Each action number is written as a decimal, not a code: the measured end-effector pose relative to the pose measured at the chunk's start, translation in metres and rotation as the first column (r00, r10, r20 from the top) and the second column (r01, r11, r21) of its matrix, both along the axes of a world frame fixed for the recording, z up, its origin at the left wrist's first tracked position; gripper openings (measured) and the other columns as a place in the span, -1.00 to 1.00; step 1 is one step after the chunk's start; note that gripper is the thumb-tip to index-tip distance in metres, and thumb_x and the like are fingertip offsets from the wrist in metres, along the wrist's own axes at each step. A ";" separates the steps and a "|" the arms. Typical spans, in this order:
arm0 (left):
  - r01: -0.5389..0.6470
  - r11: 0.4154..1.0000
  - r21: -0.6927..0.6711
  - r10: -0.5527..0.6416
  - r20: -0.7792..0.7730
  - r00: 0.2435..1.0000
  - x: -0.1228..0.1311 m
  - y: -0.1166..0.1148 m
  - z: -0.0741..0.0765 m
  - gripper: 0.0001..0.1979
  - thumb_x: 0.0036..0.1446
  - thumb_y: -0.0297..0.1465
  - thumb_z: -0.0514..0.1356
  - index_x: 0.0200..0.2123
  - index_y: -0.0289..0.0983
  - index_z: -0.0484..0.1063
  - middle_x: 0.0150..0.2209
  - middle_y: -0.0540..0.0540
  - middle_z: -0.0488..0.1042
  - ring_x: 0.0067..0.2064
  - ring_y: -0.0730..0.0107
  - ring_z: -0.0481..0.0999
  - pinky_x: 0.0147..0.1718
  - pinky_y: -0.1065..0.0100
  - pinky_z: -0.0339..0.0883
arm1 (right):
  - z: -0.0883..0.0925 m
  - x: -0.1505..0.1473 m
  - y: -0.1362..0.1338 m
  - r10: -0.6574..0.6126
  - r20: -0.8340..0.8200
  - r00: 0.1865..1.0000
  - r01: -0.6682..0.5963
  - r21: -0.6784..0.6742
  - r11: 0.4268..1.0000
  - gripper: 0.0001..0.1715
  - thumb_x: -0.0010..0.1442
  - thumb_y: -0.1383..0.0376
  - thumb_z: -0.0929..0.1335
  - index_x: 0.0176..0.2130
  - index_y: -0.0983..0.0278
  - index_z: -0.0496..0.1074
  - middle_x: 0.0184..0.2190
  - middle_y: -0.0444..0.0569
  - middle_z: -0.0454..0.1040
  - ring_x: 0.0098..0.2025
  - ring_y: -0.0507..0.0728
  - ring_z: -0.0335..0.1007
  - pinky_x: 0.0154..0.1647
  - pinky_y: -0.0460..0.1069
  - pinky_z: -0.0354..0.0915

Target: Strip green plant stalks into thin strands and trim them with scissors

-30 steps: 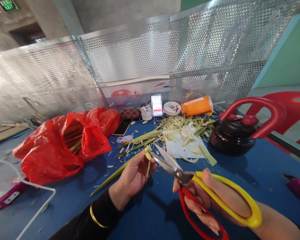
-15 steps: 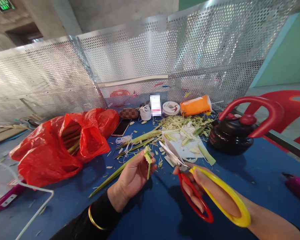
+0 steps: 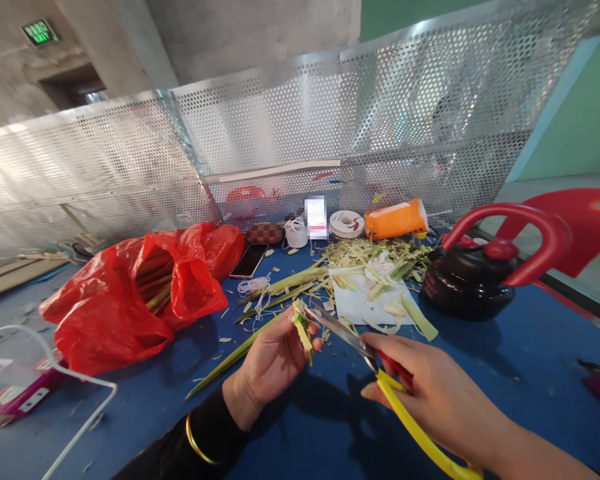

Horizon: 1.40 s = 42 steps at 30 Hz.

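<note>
Between the fingertips of my left hand (image 3: pixel 280 353) is a small pale-green plant piece (image 3: pixel 303 328). My right hand (image 3: pixel 430 380) grips scissors (image 3: pixel 345 333) with one red and one yellow handle. The scissor tips reach the top of the plant piece; whether they touch it is too small to tell. Long green stalks (image 3: pixel 230 360) lie behind my left hand. Beyond the scissors, plant scraps rest on a white paper (image 3: pixel 350 305), with a pile of shavings (image 3: pixel 380 253) behind it.
A red plastic bag (image 3: pixel 115 307) holding stalks lies at left, beside a phone (image 3: pixel 249 261). A black kettle (image 3: pixel 467 283) stands at right. Along the back are a ribbon spool (image 3: pixel 347 225), string roll (image 3: pixel 295 233), patterned case (image 3: pixel 265 233) and orange packet (image 3: pixel 396 220).
My right hand has turned over, palm now downward, and the scissor tips have moved left to the plant piece. The blades look closer together. The camera view has shifted slightly.
</note>
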State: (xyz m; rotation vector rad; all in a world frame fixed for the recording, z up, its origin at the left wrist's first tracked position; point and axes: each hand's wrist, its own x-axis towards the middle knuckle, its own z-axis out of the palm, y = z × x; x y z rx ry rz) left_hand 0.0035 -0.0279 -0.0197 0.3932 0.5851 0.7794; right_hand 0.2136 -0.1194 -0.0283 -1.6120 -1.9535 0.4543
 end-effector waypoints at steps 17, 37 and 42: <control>0.048 0.998 0.041 -0.051 0.078 0.996 0.002 -0.005 -0.007 -0.91 0.06 -0.59 0.18 -0.36 -0.34 0.44 -0.39 -0.06 0.52 -0.37 0.33 0.54 -0.32 0.23 0.47 | -0.017 0.001 0.000 0.116 0.176 0.978 -0.139 0.124 0.983 -0.46 0.22 0.08 0.29 0.11 0.27 0.30 -0.26 0.09 0.51 -0.37 0.20 0.52 -0.42 0.04 0.41; -0.013 0.999 0.043 0.010 0.059 0.998 0.000 -0.001 -0.007 -0.88 0.04 -0.60 0.19 -0.34 -0.30 0.41 -0.28 -0.08 0.52 -0.33 0.33 0.55 -0.28 0.24 0.48 | -0.012 -0.001 -0.001 0.113 0.107 0.988 -0.124 0.103 0.987 -0.49 0.19 0.09 0.33 0.07 0.26 0.35 -0.36 0.02 0.49 -0.48 0.12 0.43 -0.52 -0.02 0.32; -0.004 0.999 0.044 0.002 0.039 0.999 0.002 -0.003 -0.006 -0.88 0.05 -0.61 0.17 -0.34 -0.32 0.42 -0.30 -0.10 0.52 -0.36 0.34 0.54 -0.29 0.24 0.47 | -0.012 -0.002 -0.001 0.112 0.081 0.990 -0.119 0.091 0.989 -0.50 0.17 0.10 0.34 0.05 0.25 0.37 -0.34 0.02 0.50 -0.48 0.11 0.43 -0.51 -0.02 0.33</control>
